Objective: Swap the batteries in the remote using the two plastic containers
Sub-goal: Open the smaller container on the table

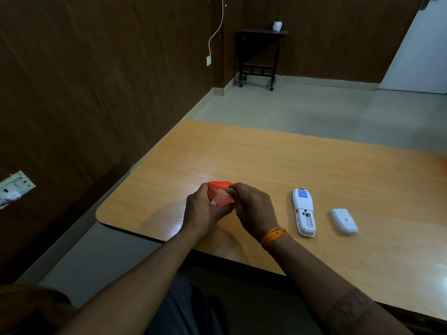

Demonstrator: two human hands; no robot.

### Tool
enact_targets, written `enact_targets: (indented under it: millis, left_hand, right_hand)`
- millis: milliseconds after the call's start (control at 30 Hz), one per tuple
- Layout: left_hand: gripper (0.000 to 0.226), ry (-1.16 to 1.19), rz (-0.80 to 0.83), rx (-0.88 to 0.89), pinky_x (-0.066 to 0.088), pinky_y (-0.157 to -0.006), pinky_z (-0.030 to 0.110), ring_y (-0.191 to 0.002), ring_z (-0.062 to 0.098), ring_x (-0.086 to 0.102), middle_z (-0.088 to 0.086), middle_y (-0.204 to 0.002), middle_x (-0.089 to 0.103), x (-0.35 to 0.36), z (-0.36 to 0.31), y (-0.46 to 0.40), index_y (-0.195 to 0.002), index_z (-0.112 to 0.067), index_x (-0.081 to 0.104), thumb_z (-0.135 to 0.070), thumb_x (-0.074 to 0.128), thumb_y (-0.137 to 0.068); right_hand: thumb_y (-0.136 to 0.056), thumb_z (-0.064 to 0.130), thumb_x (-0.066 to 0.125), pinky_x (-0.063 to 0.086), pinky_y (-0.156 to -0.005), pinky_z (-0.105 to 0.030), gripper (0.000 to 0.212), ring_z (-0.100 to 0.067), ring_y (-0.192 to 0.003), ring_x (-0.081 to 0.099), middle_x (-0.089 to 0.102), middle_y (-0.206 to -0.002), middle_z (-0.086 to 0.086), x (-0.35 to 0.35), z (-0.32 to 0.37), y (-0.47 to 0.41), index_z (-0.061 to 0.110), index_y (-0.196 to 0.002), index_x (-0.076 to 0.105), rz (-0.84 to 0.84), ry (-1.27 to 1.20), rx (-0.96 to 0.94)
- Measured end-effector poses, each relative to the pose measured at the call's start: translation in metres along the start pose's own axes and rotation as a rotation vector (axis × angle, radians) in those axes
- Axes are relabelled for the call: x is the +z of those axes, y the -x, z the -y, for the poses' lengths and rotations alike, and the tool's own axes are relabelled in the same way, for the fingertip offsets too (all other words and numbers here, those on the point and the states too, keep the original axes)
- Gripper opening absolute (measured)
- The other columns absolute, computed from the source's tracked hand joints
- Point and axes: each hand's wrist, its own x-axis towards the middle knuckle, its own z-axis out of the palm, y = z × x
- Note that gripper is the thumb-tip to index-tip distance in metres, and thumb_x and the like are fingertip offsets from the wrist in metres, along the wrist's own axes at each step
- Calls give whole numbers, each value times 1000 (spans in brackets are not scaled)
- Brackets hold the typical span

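Head view, the only camera I have: both hands meet over the near left part of the wooden bench (pixel 314 170), working a small clear plastic container (pixel 221 198) with an orange lid (pixel 221 184). The left hand (pixel 202 210) cups the container's body from the left, fingers curled round it. The right hand (pixel 252 204) pinches the lid's right edge, fingers (pixel 232 189) bent tight against the rim. Whether the lid has lifted free I cannot tell; it sits tilted on top.

To the right, well apart from the hands, the white remote (pixel 303 211) lies face down with its battery bay open and seemingly empty. Its loose battery cover (pixel 344 221) lies just beside it, further right. I see only one container, and no batteries.

I judge the step in hand is opening or closing this container. If opening, the next move calls for prying the lid off while holding the body steady, then picking out a battery.
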Motion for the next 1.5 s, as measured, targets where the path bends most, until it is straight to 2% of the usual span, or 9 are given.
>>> enact_targets:
  millis: [233,400,533,667,800,1000,1100,1300,1500]
  left_hand:
    - [95,113,72,1,61,-97,42,-113,21,70,-1,-127,71,-10,11,-2,-132,-21,61,-67,85,-53]
    - [94,95,101,-7,60,-99,40,-122,21,66,-2,-138,66,-11,16,-8,-141,-22,52,-57,89,-62]
    - [90,25,30,-4,58,-98,38,-123,22,64,0,-140,64,-11,24,-13,-142,-17,47,-41,94,-69]
    - [94,-78,-35,-23,53,-99,42,-125,27,57,3,-137,65,-10,33,-20,-138,-13,46,-46,95,-65]
    - [96,-272,-70,-54,47,-103,44,-132,32,47,8,-136,61,-9,39,-24,-135,-13,49,-58,92,-61]
    - [106,-411,-19,-127,40,-113,46,-150,31,31,6,-147,54,-9,45,-25,-140,-14,46,-71,86,-60]
    - [112,-427,-3,-143,34,-117,46,-156,32,24,8,-152,50,-9,43,-25,-143,-12,43,-73,85,-59]
    - [130,-453,60,-168,24,-126,47,-162,31,9,9,-167,35,-15,44,-26,-156,-12,32,-78,83,-57]
    - [154,-550,203,-240,7,-130,52,-163,31,-8,11,-177,-1,-26,54,-34,-167,-16,4,-89,76,-52]
  right_hand:
    - [-107,21,54,32,-57,-26,21,-33,-65,67,75,-81,-12,-11,-11,-27,8,-102,69,-141,6,218]
    - [-99,15,64,49,-67,-29,16,-25,-81,70,76,-99,-5,-3,-16,-15,12,-114,69,-59,-41,176]
    - [-95,9,66,52,-71,-33,18,-27,-88,70,76,-102,-4,11,-31,3,15,-111,70,-28,-42,240]
    - [-96,11,66,56,-69,-38,15,-27,-84,71,76,-98,-4,13,-34,-2,14,-110,70,-134,-78,276]
    - [-101,22,65,60,-75,-39,30,-26,-89,71,76,-106,-9,5,-46,-18,14,-129,65,-255,-194,516]
    - [-103,30,60,51,-83,-31,37,-31,-102,70,75,-112,-12,4,-79,-26,14,-136,64,-81,-183,727]
    - [-102,29,63,51,-90,-35,41,-31,-109,68,75,-116,-11,4,-87,-27,11,-139,63,0,-154,778]
    - [-100,38,62,52,-95,-39,44,-29,-112,66,73,-121,-9,5,-85,-27,11,-135,65,123,-32,728]
    - [-98,32,64,50,-90,-41,34,-31,-113,57,68,-116,-11,8,-60,-38,11,-124,69,141,158,447]
